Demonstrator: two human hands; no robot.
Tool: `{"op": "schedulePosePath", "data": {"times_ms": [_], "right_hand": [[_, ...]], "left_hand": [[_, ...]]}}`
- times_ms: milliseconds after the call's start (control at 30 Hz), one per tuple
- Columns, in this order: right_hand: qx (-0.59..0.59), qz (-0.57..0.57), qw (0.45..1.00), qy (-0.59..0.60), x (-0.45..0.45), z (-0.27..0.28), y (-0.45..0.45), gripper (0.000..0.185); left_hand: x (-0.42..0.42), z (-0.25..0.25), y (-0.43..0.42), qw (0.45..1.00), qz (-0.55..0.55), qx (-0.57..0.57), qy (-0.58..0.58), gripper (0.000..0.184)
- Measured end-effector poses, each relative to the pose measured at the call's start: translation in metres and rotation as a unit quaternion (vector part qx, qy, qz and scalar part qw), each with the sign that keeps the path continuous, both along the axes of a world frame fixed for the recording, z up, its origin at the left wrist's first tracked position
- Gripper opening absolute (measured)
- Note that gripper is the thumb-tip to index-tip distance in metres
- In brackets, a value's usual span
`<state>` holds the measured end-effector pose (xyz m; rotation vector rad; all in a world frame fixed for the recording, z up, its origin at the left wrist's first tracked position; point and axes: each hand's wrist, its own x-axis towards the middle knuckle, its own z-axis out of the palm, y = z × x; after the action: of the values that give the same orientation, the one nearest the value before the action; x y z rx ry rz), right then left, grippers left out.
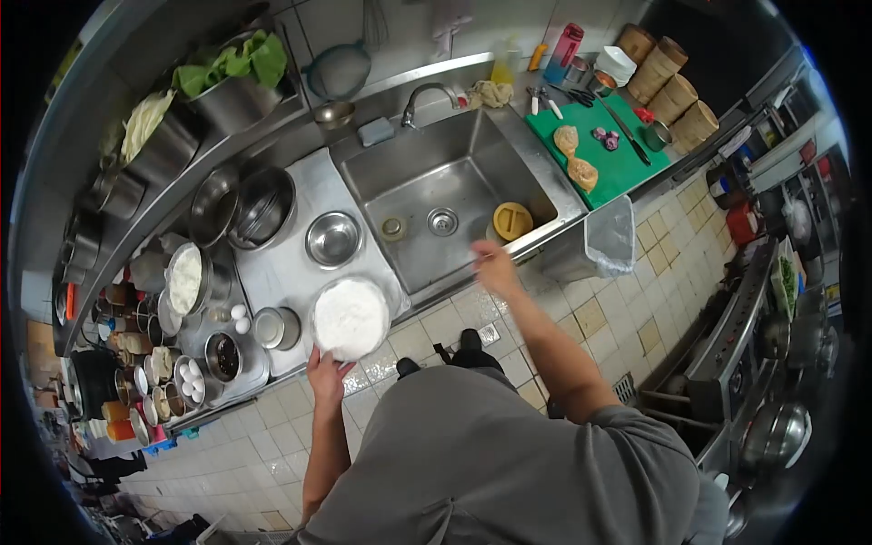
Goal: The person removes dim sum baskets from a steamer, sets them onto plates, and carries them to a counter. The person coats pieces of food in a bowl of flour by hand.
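My left hand point(328, 374) grips the near rim of a bowl of white powder point(350, 316), which looks like flour, at the counter's front edge. Its fingers partly disappear beneath the bowl. My right hand point(495, 270) is in the air over the front edge of the steel sink point(436, 177). Its fingers look bent but are blurred, and I see nothing in them. Below and beside that hand, a round yellow lid-like piece point(512, 221) lies in the sink corner. An empty metal bowl point(333, 240) stands behind the powder bowl.
A green cutting board point(595, 145) to the right carries a knife point(627, 132), cut onion point(606, 139) and a tied bag point(575, 159). A lined bin point(607, 238) stands below. Eggs point(192, 381), pots and seasoning containers crowd the left. A stove point(727, 336) is at far right.
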<state>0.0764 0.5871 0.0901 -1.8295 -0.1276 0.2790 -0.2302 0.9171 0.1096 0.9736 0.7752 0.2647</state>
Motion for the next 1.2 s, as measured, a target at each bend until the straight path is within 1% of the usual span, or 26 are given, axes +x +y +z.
{"op": "schedulePosePath", "data": {"times_ms": [33, 100, 133, 167, 200, 267, 300, 333, 367, 400, 433, 500, 533, 567, 600, 633, 700, 767, 800, 833, 900, 967, 1000, 1067, 1133, 1200], "right_hand": [[0.095, -0.052, 0.991, -0.077, 0.036, -0.023, -0.029, 0.050], [-0.035, -0.115, 0.983, -0.138, 0.109, -0.013, -0.101, 0.027], [-0.036, -0.181, 0.978, -0.096, 0.130, 0.026, -0.120, 0.009], [-0.119, -0.224, 0.942, -0.219, 0.165, 0.029, -0.148, 0.010], [-0.194, -0.255, 0.934, -0.160, 0.180, 0.062, -0.164, 0.013], [-0.428, -0.232, 0.842, -0.233, 0.227, 0.068, -0.204, 0.026], [-0.425, -0.235, 0.840, -0.241, 0.248, 0.074, -0.221, 0.026], [-0.448, -0.203, 0.838, -0.238, 0.259, 0.078, -0.222, 0.033], [-0.467, -0.166, 0.838, -0.229, 0.266, 0.078, -0.215, 0.042], [-0.453, -0.164, 0.850, -0.213, 0.272, 0.074, -0.211, 0.042], [-0.465, -0.117, 0.865, -0.151, 0.281, 0.075, -0.217, 0.048], [-0.463, -0.078, 0.877, -0.099, 0.300, 0.074, -0.231, 0.049], [-0.461, -0.071, 0.879, -0.094, 0.308, 0.059, -0.241, 0.049], [-0.307, -0.083, 0.944, -0.082, 0.319, 0.033, -0.255, 0.045], [-0.146, -0.092, 0.983, -0.070, 0.331, 0.020, -0.261, 0.041], [-0.144, -0.074, 0.984, -0.072, 0.331, 0.026, -0.252, 0.041], [0.097, -0.052, 0.994, 0.015, 0.298, 0.050, -0.220, 0.031], [0.148, -0.013, 0.986, 0.074, 0.255, 0.086, -0.172, 0.024], [0.153, 0.036, 0.983, 0.090, 0.233, 0.096, -0.150, 0.024], [0.058, 0.061, 0.996, 0.037, 0.212, 0.105, -0.132, 0.023], [-0.026, 0.120, 0.992, -0.028, 0.184, 0.122, -0.104, 0.022], [-0.204, 0.223, 0.943, -0.137, 0.161, 0.139, -0.084, 0.018], [-0.202, 0.235, 0.941, -0.138, 0.151, 0.139, -0.074, 0.018], [0.024, 0.239, 0.934, -0.265, 0.133, 0.138, -0.052, 0.013], [-0.017, 0.286, 0.903, -0.320, 0.122, 0.144, -0.038, 0.009], [-0.095, 0.412, 0.815, -0.396, 0.111, 0.151, -0.020, 0.008]], "left_hand": [[-0.007, -0.007, 0.000, 0.999, 0.033, -0.020, 0.013, 0.052], [-0.008, -0.012, -0.001, 0.996, 0.075, -0.041, 0.028, 0.054], [-0.007, -0.014, -0.005, 0.993, 0.111, -0.033, 0.034, 0.054], [-0.008, -0.019, -0.011, 0.988, 0.149, -0.029, 0.039, 0.055], [-0.015, -0.033, -0.008, 0.986, 0.160, -0.033, 0.040, 0.055], [-0.016, -0.046, -0.011, 0.985, 0.163, -0.036, 0.047, 0.057], [0.010, 0.007, -0.040, 0.975, 0.176, 0.032, 0.134, 0.050], [0.023, -0.002, -0.047, 0.974, 0.180, 0.046, 0.128, 0.050], [0.017, -0.019, -0.050, 0.914, 0.205, 0.253, 0.243, 0.044], [0.007, -0.018, -0.049, 0.796, 0.214, 0.444, 0.352, 0.038], [0.018, -0.005, -0.059, 0.787, 0.206, 0.458, 0.358, 0.038], [0.081, 0.014, -0.106, 0.794, 0.231, 0.538, 0.166, 0.031], [0.104, 0.008, -0.122, 0.851, 0.199, 0.472, 0.114, 0.030], [0.141, 0.044, -0.161, 0.935, 0.139, 0.303, 0.120, 0.029], [0.174, 0.054, -0.185, 0.963, 0.046, 0.251, 0.090, 0.031], [0.221, 0.077, -0.216, 0.985, 0.006, 0.143, 0.094, 0.034], [0.286, 0.073, -0.252, 0.984, -0.176, -0.005, 0.007, 0.055], [0.343, 0.079, -0.286, 0.958, -0.243, -0.138, -0.067, 0.070], [0.362, 0.077, -0.294, 0.949, -0.233, -0.198, -0.080, 0.074], [0.376, 0.076, -0.301, 0.944, -0.214, -0.236, -0.085, 0.075], [0.382, 0.085, -0.304, 0.950, -0.137, -0.257, -0.110, 0.065], [0.365, 0.068, -0.286, 0.962, -0.101, -0.238, -0.084, 0.058], [0.357, 0.056, -0.282, 0.967, -0.092, -0.231, -0.052, 0.052], [0.334, 0.050, -0.269, 0.975, -0.059, -0.211, -0.040, 0.043], [0.306, 0.041, -0.257, 0.975, 0.010, -0.214, -0.054, 0.040], [0.278, 0.040, -0.242, 0.976, 0.037, -0.200, -0.079, 0.037]]}}
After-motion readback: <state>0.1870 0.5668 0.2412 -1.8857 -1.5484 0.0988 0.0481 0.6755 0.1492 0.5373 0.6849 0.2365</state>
